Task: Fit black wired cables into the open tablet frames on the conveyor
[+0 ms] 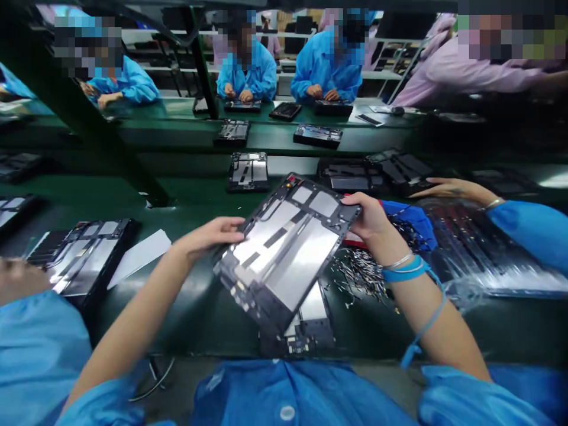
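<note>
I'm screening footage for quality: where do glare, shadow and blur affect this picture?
Head view: glare whitens parts of the held device's silvery surface; head view: the co-worker's hand at the left edge is blurred; head view: below the pink sleeve, the upper right sinks into deep shadow; head view: streaky reflections cross the clear plastic.

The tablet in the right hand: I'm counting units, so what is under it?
Under the raised tablet, a second tablet lies on the table; its lower end and part of its right side show. The raised one covers the rest, so anything else there is hidden.
</note>
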